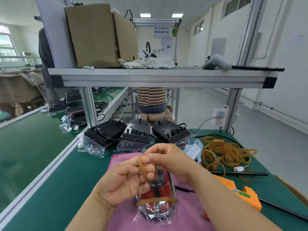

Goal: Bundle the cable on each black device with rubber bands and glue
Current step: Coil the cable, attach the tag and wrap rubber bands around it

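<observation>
A device (157, 206) with a red lens, wrapped in clear plastic, lies on a pink cloth (183, 219) in front of me. One tan rubber band (156, 201) circles its near end. My left hand (123, 182) and my right hand (170, 160) are raised just above it, both pinching a second rubber band (142, 167) stretched between their fingers. The device's black cable (157, 184) runs under my fingers. Three black devices (106, 132) (136, 132) (170, 131) in plastic bags sit in a row behind the cloth.
A heap of loose rubber bands (226, 153) lies at the right. An orange glue gun (240, 192) rests at the near right with its cord. A green conveyor belt (30, 147) runs along the left. An aluminium shelf (160, 75) with cardboard boxes spans overhead.
</observation>
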{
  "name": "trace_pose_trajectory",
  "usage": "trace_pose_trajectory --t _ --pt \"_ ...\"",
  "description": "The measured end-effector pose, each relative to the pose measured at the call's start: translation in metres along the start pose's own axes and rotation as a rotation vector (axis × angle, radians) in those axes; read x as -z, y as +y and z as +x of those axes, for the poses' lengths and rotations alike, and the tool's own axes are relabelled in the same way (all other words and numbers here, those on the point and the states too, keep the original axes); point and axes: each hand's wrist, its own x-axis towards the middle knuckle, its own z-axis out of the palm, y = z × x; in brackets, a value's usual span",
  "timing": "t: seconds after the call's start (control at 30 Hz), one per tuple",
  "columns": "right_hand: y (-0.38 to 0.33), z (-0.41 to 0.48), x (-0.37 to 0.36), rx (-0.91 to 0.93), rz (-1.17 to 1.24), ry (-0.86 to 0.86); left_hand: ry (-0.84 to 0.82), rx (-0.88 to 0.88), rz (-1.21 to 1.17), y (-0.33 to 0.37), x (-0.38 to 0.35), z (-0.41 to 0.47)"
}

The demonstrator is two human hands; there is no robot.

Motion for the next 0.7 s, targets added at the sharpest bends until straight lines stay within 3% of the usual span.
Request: trace_pose_trajectory --t 0.07,0.17,0.23,0.37,0.57,0.7 --pt "0.008 0.006 0.006 -0.076 -0.022 0.17 0.039 -0.095 -0.035 0.004 0.006 -0.002" --pt "0.021 0.016 0.02 -0.231 -0.306 0.522 0.246 -0.182 -0.097 0.015 0.018 -0.002" --pt "0.03 0.019 0.025 -0.341 -0.465 0.515 0.477 -0.182 0.023 0.021 0.027 0.0" --pt "0.041 0.023 0.024 -0.504 -0.51 0.356 0.974 -0.013 0.669 0.013 0.044 0.006" --pt "0.041 0.023 0.018 -0.48 -0.181 0.352 0.897 0.131 0.981 0.0 0.031 0.02" --pt "0.035 0.015 0.017 -0.42 0.041 0.382 0.845 0.106 0.862 0.004 0.021 0.014"
